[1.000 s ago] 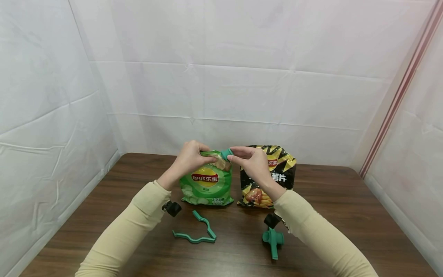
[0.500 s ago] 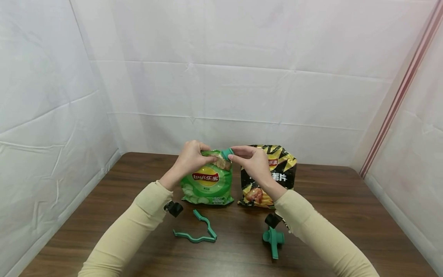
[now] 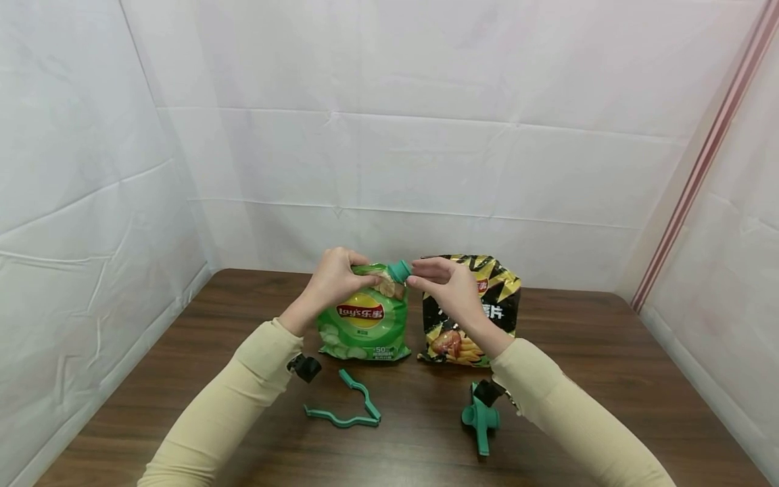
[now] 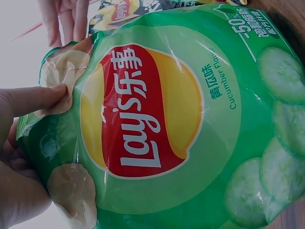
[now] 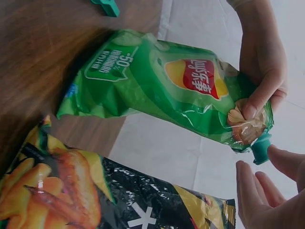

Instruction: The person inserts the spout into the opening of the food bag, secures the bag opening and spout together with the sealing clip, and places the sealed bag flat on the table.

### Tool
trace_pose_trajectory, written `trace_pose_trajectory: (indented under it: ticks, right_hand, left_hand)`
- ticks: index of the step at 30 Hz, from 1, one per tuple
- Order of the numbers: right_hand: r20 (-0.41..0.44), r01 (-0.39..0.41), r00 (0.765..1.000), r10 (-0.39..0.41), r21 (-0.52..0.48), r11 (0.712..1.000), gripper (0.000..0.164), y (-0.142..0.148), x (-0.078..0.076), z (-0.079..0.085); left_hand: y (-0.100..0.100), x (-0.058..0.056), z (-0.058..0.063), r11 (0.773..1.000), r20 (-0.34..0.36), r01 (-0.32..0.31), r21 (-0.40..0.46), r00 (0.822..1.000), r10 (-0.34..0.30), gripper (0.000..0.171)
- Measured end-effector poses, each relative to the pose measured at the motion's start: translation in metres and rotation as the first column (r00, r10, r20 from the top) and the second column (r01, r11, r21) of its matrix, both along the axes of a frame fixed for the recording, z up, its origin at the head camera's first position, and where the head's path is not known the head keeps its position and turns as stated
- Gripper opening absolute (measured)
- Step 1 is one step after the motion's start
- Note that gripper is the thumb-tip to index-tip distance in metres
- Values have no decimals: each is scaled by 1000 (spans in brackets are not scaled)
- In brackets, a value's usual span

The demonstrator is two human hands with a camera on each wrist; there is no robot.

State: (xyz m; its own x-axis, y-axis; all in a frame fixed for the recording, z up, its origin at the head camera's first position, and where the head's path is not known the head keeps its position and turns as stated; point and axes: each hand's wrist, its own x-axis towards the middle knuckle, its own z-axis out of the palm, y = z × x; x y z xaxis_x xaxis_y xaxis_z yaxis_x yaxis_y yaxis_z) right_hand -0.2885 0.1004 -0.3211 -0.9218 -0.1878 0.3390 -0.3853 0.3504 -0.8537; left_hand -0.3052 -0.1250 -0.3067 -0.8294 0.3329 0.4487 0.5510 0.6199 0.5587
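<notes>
Upright on the table stands a green potato chip bag [image 3: 365,338], its top pinched between the thumb and fingers of my left hand [image 3: 332,279]. In the left wrist view, the left thumb presses on the bag's front near the top, while some fingers are hidden behind it. A teal spout [image 5: 261,148] sticks out at the bag's upper right corner. My right hand [image 3: 449,285] is just right of the spout, fingers fairly straight and spread from the thumb. Its thumb tip is close to the spout; I cannot tell whether they touch.
Behind the right hand stands a black and yellow chip bag [image 3: 502,291]. On the brown table [image 3: 420,446] lie an unfolded teal bag clip [image 3: 374,414] and a second teal clip [image 3: 481,418] with a round spout. White sheets [image 3: 426,169] surround the table.
My right hand has let go of the teal spout and moved slightly right, its fingers coming apart. The left hand and the green chip bag have hardly moved.
</notes>
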Motion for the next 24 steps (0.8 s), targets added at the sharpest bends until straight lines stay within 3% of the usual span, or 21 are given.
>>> trace_pose_trajectory:
  ticks: [6, 11, 17, 24]
  right_hand:
    - [37, -18, 999, 18, 16, 1000, 38, 8, 12, -6]
    - [95, -38, 995, 34, 41, 998, 39, 13, 23, -11]
    - [142, -72, 988, 61, 72, 995, 39, 13, 37, -21]
    - [231, -155, 963, 141, 43, 987, 40, 8, 50, -36]
  left_hand:
    - [0, 1, 0, 1000, 6, 3, 7, 1000, -3, 43]
    - [0, 2, 1, 1000, 29, 3, 20, 1000, -4, 25]
    - [0, 3, 1, 1000, 27, -3, 15, 1000, 3, 28]
    - [-1, 2, 0, 1000, 24, -5, 20, 1000, 5, 21]
